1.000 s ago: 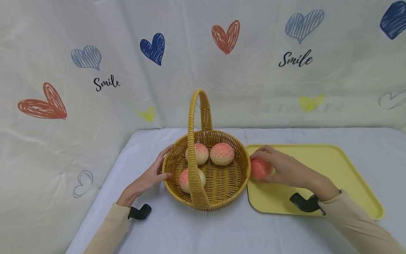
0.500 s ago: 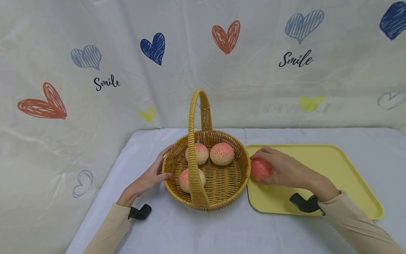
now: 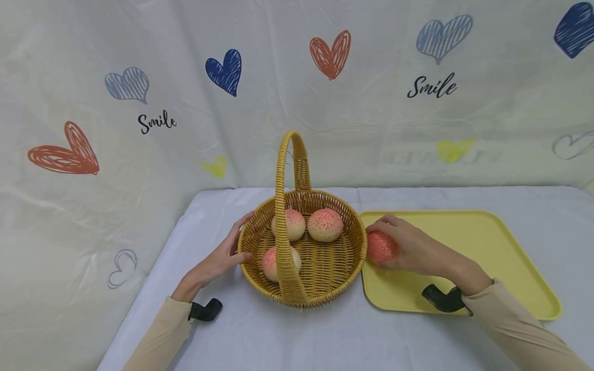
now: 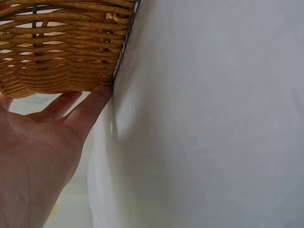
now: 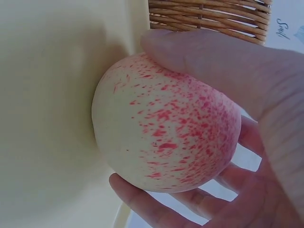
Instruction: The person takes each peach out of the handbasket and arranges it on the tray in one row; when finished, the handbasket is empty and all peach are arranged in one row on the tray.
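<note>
My right hand (image 3: 410,247) holds a red-speckled, cream-coloured peach (image 3: 381,247) at the left end of the yellow tray (image 3: 464,242). In the right wrist view the thumb lies on one side of the peach (image 5: 161,128), with curled fingers on the other. The wicker basket (image 3: 325,268) with a tall handle stands left of the tray. Inside it are three similar peaches, one of them at the back right (image 3: 325,225); the handle partly covers the other two. My left hand (image 3: 227,252) grips the basket's left side, thumb over the rim. The left wrist view shows fingers against the weave (image 4: 66,52).
A white cloth (image 3: 325,340) covers the table. Behind it hangs a pale curtain (image 3: 371,113) printed with hearts and lettering. The basket's arched handle (image 3: 281,196) rises above the peaches, and its right rim meets the tray's left edge.
Almost nothing differs. My right forearm has shifted very slightly to the left; the peach stays in that hand on the tray. The left hand and basket keep their place.
</note>
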Demonstrator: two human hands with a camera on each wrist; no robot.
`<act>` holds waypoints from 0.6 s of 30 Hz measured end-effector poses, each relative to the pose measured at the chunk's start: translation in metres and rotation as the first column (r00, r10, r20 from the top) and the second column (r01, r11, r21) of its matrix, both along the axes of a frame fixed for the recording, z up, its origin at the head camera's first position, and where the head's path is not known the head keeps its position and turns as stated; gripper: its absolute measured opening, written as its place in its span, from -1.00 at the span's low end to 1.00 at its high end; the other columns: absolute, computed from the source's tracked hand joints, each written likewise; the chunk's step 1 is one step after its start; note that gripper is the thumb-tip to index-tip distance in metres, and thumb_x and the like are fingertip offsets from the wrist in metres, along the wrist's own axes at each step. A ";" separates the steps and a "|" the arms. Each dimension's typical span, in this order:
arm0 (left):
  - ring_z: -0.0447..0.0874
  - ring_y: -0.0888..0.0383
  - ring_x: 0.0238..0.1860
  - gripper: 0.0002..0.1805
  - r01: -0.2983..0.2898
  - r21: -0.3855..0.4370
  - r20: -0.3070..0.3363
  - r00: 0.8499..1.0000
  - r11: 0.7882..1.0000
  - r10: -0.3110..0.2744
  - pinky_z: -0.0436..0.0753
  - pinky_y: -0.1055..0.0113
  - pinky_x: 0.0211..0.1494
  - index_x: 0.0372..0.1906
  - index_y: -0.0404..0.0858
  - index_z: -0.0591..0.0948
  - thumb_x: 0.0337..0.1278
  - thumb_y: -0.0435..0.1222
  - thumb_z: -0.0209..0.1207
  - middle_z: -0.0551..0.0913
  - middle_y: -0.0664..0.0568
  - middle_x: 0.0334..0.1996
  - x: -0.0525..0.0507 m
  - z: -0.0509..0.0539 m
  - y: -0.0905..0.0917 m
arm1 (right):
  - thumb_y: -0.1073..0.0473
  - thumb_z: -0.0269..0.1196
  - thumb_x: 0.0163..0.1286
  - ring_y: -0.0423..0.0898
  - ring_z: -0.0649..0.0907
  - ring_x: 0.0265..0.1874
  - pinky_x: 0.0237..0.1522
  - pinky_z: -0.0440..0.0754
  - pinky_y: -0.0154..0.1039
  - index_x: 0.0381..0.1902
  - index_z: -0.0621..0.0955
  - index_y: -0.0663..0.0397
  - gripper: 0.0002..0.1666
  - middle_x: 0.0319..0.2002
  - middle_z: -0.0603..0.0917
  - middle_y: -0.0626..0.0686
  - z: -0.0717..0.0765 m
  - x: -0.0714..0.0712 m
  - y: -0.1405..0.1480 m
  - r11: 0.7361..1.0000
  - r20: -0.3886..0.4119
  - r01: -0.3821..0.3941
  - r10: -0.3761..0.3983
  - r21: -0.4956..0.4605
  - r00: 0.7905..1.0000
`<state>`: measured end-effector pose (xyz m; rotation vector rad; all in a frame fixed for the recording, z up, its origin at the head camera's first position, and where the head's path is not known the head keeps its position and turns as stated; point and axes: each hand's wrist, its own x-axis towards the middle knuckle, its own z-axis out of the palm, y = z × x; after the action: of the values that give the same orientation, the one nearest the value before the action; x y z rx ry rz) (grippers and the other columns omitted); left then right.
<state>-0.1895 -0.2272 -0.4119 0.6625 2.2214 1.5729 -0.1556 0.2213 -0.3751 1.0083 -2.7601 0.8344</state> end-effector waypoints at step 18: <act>0.00 -0.30 0.61 0.03 -0.001 0.013 0.004 1.000 1.000 0.001 0.12 -0.25 0.52 0.72 0.14 -0.16 0.33 -0.22 0.18 -0.12 -0.15 0.69 0.000 0.000 -0.001 | 0.18 0.59 0.18 0.21 0.51 0.26 0.15 0.54 0.24 0.27 0.61 0.01 -0.31 0.27 0.50 0.17 0.070 -0.004 -0.005 0.999 0.039 -0.014 0.012 0.049 0.999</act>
<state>-0.1900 -0.2286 -0.4120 0.6609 2.2112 1.5888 -0.1597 0.2161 -0.3052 1.0306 -2.8225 0.7995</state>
